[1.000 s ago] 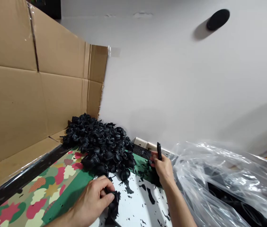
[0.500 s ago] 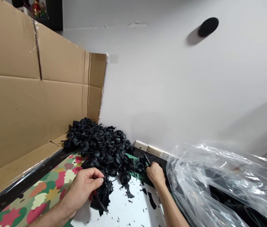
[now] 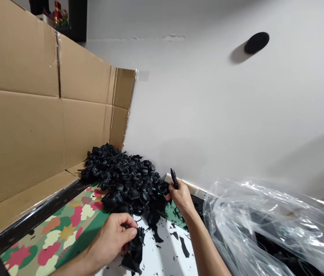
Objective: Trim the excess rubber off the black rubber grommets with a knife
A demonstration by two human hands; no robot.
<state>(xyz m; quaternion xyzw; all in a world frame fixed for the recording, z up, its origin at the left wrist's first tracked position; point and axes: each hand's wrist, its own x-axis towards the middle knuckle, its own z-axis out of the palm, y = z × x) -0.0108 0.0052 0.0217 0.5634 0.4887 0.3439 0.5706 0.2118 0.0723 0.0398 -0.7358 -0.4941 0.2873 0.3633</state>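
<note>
A ragged piece of black rubber (image 3: pixel 133 251) is pinched between the thumb and fingers of the left hand (image 3: pixel 113 239), low in the view, just above the white work surface (image 3: pixel 164 262). The fingers are closed on the piece; it is held clear of the surface, apparently so that its loose edges hang free.

A slim black tool (image 3: pixel 174 178) is held in the right hand (image 3: pixel 181 197), with the fingers wrapped shut around its lower part and its upper end standing up above the fist. The hand rests at the right edge of the pile of black ribbed parts (image 3: pixel 124 182), touching or just beside the nearest ones; which, cannot be told.

The pile lies in the corner formed by the cardboard sheet (image 3: pixel 35 126) and the white wall (image 3: pixel 222 126), which appear to keep the parts from rolling away. Black scraps (image 3: pixel 183 247) are scattered on the white surface between the 2 hands. A patterned mat (image 3: pixel 61 230) lies to the left, and a clear plastic bag (image 3: pixel 265 226) lies open to the right, near the right forearm.
</note>
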